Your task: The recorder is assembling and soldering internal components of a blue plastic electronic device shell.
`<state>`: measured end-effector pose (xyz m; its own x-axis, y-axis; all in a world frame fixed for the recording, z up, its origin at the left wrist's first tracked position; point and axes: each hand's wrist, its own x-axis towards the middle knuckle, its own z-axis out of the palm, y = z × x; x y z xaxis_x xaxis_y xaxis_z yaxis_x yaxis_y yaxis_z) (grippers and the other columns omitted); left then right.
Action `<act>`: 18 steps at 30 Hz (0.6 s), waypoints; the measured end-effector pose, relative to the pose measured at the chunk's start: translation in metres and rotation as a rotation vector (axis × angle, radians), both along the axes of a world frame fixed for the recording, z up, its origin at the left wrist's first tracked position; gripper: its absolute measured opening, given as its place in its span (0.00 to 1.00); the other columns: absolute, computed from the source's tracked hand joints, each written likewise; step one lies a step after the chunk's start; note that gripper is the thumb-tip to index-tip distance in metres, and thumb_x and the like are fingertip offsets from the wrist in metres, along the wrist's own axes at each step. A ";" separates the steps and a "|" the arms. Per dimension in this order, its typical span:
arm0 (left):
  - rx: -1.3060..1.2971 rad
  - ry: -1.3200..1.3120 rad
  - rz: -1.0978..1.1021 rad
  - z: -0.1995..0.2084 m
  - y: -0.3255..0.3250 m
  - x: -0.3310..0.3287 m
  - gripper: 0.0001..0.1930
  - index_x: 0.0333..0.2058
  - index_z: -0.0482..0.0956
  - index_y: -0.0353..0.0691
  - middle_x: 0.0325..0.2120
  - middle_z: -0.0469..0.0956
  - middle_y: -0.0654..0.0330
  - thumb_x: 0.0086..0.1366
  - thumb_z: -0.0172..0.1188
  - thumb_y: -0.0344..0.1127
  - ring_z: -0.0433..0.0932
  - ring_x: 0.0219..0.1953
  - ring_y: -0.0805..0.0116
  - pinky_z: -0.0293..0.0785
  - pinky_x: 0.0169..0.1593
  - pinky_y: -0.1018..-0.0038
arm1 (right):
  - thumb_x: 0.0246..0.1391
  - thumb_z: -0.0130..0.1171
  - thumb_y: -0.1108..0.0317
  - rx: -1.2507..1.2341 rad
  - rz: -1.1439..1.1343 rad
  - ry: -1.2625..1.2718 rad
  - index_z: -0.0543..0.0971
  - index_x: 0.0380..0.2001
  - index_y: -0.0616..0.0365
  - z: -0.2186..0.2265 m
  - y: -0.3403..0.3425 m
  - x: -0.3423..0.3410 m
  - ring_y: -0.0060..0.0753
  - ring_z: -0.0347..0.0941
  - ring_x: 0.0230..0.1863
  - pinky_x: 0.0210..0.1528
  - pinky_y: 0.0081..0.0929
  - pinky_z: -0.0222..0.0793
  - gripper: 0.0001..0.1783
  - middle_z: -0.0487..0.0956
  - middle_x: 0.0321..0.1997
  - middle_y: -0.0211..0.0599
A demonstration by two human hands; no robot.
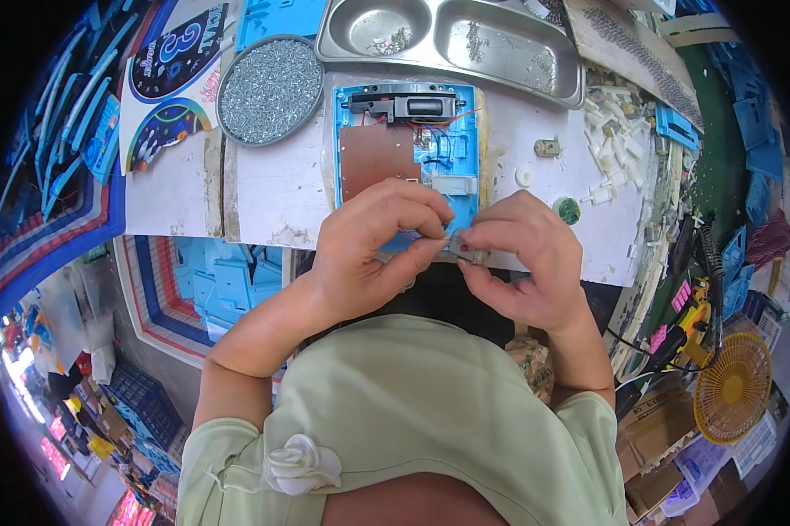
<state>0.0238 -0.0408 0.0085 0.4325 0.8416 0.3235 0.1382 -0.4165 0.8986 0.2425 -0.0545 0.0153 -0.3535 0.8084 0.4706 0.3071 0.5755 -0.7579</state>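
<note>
Two hands of mine meet low over the near edge of a shallow blue plastic housing (471,133), and between them sits a small silvery-grey part (474,256). My right hand (531,254) has it pinched, thumb below and forefinger above, so it lies at the left ends of those fingers. My left hand (369,241) comes in from the other side, its thumb and forefinger pressed together at the tips; whether something as thin as a wire end is caught there, I cannot tell. From those left fingertips the part lies just to the right and slightly nearer my body. The right hand is the nearer one, already touching it. The part seems to run roughly crosswise, left to right, though my fingers cover too much to be sure of its long axis. Beyond my knuckles, inside the housing, lie a flat brown board (376,158) and thin, loose red and blue wires (441,149).
</note>
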 end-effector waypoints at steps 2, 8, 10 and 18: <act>-0.011 0.009 0.029 -0.001 -0.002 0.000 0.12 0.36 0.79 0.37 0.43 0.80 0.54 0.54 0.68 0.19 0.81 0.42 0.59 0.78 0.42 0.68 | 0.37 0.72 0.79 0.002 0.007 -0.032 0.80 0.41 0.53 0.000 -0.001 0.000 0.40 0.76 0.31 0.31 0.32 0.73 0.23 0.80 0.34 0.34; 0.098 0.049 0.048 -0.003 -0.004 0.003 0.12 0.36 0.80 0.37 0.45 0.76 0.51 0.53 0.70 0.19 0.78 0.42 0.61 0.78 0.43 0.70 | 0.37 0.75 0.77 0.038 -0.024 -0.051 0.81 0.42 0.52 -0.002 -0.009 0.005 0.40 0.76 0.32 0.31 0.33 0.73 0.24 0.81 0.36 0.34; 0.068 0.029 0.021 -0.004 -0.002 0.003 0.12 0.35 0.81 0.37 0.45 0.76 0.51 0.52 0.70 0.19 0.78 0.41 0.62 0.78 0.43 0.71 | 0.38 0.75 0.77 0.033 -0.042 -0.049 0.81 0.42 0.52 -0.004 -0.010 0.006 0.40 0.77 0.32 0.31 0.33 0.73 0.24 0.81 0.37 0.35; -0.053 0.003 0.018 -0.001 0.007 0.002 0.14 0.37 0.82 0.37 0.44 0.75 0.53 0.51 0.71 0.21 0.77 0.38 0.65 0.77 0.41 0.73 | 0.38 0.74 0.78 -0.009 -0.106 0.015 0.82 0.42 0.52 -0.015 -0.015 0.010 0.41 0.78 0.32 0.32 0.32 0.74 0.23 0.83 0.38 0.37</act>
